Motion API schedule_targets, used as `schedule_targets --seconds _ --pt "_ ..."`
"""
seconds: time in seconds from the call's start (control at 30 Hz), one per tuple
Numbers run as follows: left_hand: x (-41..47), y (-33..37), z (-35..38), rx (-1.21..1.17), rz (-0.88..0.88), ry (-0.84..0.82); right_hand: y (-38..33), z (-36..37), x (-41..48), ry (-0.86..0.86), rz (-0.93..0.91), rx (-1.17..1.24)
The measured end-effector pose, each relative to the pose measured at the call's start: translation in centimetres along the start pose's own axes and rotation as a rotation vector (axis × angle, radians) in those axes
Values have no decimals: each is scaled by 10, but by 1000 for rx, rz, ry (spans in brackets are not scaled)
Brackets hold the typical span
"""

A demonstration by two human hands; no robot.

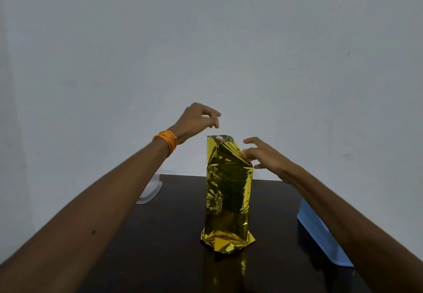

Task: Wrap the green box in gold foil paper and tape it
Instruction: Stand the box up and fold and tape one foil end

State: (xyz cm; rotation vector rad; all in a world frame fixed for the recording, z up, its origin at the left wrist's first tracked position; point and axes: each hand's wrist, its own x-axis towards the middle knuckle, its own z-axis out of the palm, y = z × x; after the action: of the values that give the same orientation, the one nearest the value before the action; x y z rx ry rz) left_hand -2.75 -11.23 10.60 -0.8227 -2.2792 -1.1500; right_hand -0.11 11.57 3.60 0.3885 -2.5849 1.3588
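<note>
The gold foil paper (229, 192) stands upright as a tall wrapped column near the middle of the dark table (160, 235), its bottom end crumpled outward against the tabletop. The green box is inside it, almost wholly covered. The top end is open, with loose foil rising above the box.

The step in hand, as I judge it, is closing that top end. To do it well I should press the side flap flat against the box edge first, crease it sharply, then bring the opposite flap over. Foil springs back, so each fold wants a firm pinch before any tape goes on.

My right hand (263, 155) has its fingers spread and nearly straight, the fingertips (246, 153) touching the slanted fold at the upper right corner — pressing, not clasping. My left hand (196, 118) hovers just above the top, clear of the foil, fingers drooping in a loose curl; whether thumb and forefinger pinch something small, I cannot tell.

Further out: a blue container (320, 235) to the right, a clear lid (148, 192) to the left.
</note>
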Motion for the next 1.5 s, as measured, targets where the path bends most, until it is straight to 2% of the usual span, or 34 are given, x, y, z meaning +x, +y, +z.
schedule_targets --seconds 0.1,0.2,0.27,0.4,0.47,0.6,0.73,0.8,0.93,1.03,1.17,1.33,1.5 --pt "-4 -10 -4 -160 -45 216 4 1 0 4 -10 6" --pt "-27 -36 8 -230 -135 325 5 0 1 5 -8 34" --pt "-47 -54 22 -331 -236 343 5 0 0 9 -11 50" --pt "-75 -70 51 -496 -371 245 8 4 -3 40 -22 111" --pt "-77 -69 59 -496 -354 254 11 6 -5 56 -43 168" --pt "-67 -48 56 -402 -277 535 21 -2 -13 211 -122 197" --pt "-61 -5 55 -255 -66 699 27 -23 -26 359 -121 150" --pt "-60 20 67 -219 62 702 34 -39 -38 440 -83 134" --pt "-59 60 108 -206 218 591 51 -68 -65 530 17 95" --pt "-58 79 159 -233 230 458 74 -91 -97 564 116 57" --pt "-58 80 224 -254 127 227 115 -111 -129 536 314 -17" --pt "-74 62 285 -292 -126 -130 155 -107 -147 446 556 -38" --pt "-88 50 318 -108 -214 -455 158 -99 -146 347 615 190"
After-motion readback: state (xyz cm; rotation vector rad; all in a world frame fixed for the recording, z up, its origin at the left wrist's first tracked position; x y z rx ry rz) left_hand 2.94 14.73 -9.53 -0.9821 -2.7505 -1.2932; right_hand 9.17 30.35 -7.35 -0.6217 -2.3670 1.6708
